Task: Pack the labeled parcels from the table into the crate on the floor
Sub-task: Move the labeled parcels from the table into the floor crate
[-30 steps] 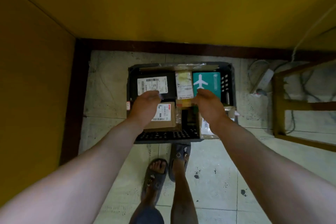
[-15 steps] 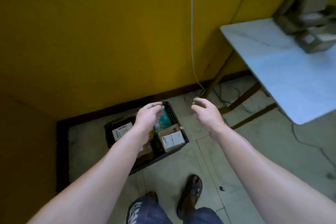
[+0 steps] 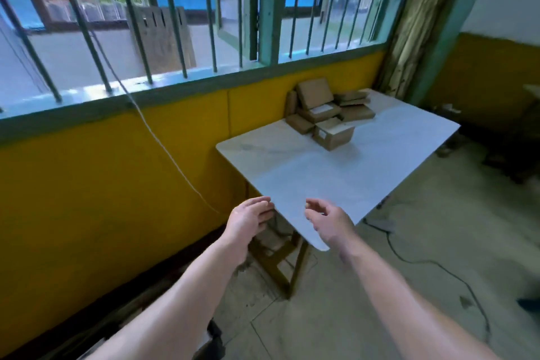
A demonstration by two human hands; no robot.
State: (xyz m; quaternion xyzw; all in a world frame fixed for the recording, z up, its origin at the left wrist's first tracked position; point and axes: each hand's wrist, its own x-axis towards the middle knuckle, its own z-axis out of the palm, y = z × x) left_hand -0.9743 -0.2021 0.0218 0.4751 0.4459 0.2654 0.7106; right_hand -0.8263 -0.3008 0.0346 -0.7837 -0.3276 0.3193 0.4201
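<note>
A pile of several brown cardboard parcels [image 3: 327,112], some with white labels, lies at the far end of the white table [image 3: 336,172]. My left hand [image 3: 248,221] hovers just off the table's near corner, fingers relaxed and empty. My right hand [image 3: 328,221] floats over the near corner, fingers loosely curled, holding nothing. Both hands are well short of the parcels. Only a dark corner of the crate [image 3: 211,339] shows at the bottom edge, between my forearms.
A yellow wall [image 3: 102,184] with a barred window above runs along the left. A white cable [image 3: 163,146] hangs down the wall. The table's wooden legs [image 3: 280,260] stand below its near corner. Black cables [image 3: 432,263] trail on the floor to the right.
My view has swung up from the crate on the floor to the table and window. Both hands left the parcels in the crate and rose empty toward the table's near corner.
</note>
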